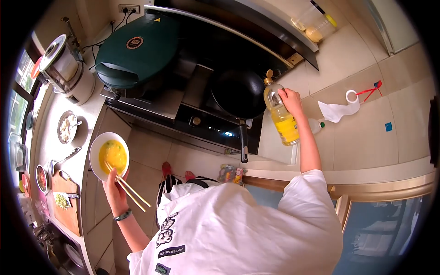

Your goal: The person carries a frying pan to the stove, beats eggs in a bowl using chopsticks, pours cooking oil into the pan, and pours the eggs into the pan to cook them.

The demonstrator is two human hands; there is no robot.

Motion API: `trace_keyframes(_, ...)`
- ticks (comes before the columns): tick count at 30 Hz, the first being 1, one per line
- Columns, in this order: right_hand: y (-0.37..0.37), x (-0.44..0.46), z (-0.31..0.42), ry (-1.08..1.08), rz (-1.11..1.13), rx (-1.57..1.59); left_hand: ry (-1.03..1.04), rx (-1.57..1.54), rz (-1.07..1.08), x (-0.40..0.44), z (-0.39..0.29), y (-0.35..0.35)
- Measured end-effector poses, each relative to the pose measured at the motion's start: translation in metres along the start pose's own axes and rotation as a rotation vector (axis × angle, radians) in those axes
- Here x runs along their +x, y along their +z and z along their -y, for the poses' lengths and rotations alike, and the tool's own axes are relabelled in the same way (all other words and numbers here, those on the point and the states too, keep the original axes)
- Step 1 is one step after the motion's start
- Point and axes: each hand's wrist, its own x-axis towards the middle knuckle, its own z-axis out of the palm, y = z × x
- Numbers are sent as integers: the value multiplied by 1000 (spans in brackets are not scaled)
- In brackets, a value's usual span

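Observation:
My left hand (116,190) holds a white bowl (95,158) from below. Yellow beaten egg with green bits (113,156) lies in it, and a pair of chopsticks (133,191) leans over its rim. On the right, my right hand (290,101) is closed round the upper part of a clear oil bottle (285,126) with yellow oil in it. The bottle's cap is flipped up, and the bottle stands roughly upright beside the stove. Just left of it a black frying pan (238,94) sits on the stove (183,120), its handle pointing towards me.
A green electric griddle (137,50) covers the stove's left side. Along the left counter (94,98) are a blender (68,68), a bowl of pale food (68,128), a cutting board (71,217) with a knife, and a small red-filled bowl (42,178). A paper roll (352,96) hangs at right.

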Motion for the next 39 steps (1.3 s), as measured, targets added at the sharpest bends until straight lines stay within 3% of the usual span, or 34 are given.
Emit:
trace_keyframes(21, 20, 22, 14, -14, 148, -147, 14, -32, -10, 8, -4, 2)
trace_keyframes(39, 23, 19, 4, 23, 114, -139, -23, -31, -11, 11, 4, -6)
